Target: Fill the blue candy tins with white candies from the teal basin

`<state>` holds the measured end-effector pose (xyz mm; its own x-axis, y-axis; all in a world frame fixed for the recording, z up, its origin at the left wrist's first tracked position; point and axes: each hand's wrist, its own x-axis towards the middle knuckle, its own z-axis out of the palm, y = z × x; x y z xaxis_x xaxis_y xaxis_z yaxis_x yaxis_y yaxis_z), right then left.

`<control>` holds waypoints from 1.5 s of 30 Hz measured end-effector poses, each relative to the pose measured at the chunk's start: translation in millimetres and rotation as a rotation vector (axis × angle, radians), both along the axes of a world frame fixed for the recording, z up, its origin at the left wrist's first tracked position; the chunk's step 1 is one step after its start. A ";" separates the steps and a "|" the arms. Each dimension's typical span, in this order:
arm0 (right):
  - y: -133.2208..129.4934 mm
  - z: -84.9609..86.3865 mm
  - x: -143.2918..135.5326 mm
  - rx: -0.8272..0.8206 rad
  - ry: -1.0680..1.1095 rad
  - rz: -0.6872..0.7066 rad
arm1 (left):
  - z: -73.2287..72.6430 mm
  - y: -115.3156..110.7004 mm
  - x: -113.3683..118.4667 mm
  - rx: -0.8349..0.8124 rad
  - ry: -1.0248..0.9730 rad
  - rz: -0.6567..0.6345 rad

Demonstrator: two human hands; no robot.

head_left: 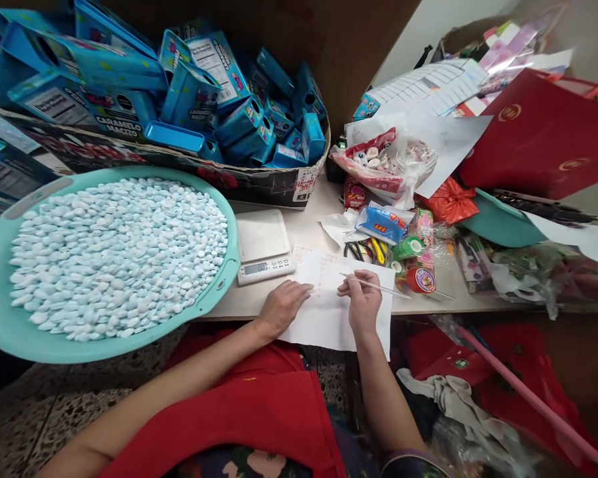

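My right hand (pixel 363 300) is closed around a thin pale pen (pixel 379 286), whose tip points left over a white sheet (pixel 329 324). Reddish handwriting shows on the upper part of the sheet. On the sheet's left side rests my left hand (pixel 284 307), palm down, its fingers together and only slightly bent, with nothing seen in them. Just above that hand is a white digital scale (pixel 263 240) with a grey display and a bare plate.
At left, a turquoise basin (pixel 222 282) holds pale blue candies. Behind it stands a carton (pixel 259 186) of blue boxes. Tape rolls (pixel 409 247), yellow-handled tool (pixel 379 250), candy bag (pixel 379 166) and red bag (pixel 538 133) crowd the right side.
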<state>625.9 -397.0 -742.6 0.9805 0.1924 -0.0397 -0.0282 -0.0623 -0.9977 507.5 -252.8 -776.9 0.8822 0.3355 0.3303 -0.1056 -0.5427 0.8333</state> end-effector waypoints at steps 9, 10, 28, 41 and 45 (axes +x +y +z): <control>-17.8 38.2 -55.9 -0.022 0.065 0.178 | 50.2 -0.1 -14.1 -0.836 0.352 -0.149; -18.5 37.8 -57.0 -0.026 0.074 0.181 | 51.3 -0.3 -14.6 -0.812 0.355 -0.152; -21.9 21.1 -55.0 -0.027 0.194 0.201 | 42.7 -1.6 -13.2 -0.471 0.383 -0.160; -30.2 5.4 -88.6 -0.115 0.501 0.357 | 33.8 -4.8 -22.6 -0.192 0.337 -0.265; -56.0 31.5 -85.2 -0.462 0.082 0.518 | 32.8 -0.2 -22.0 0.092 0.291 -0.273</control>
<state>540.7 -453.0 -711.1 0.7574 0.5800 -0.3000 0.0457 -0.5054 -0.8617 485.5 -252.9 -744.1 0.9959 0.0566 0.0709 -0.0228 -0.6008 0.7991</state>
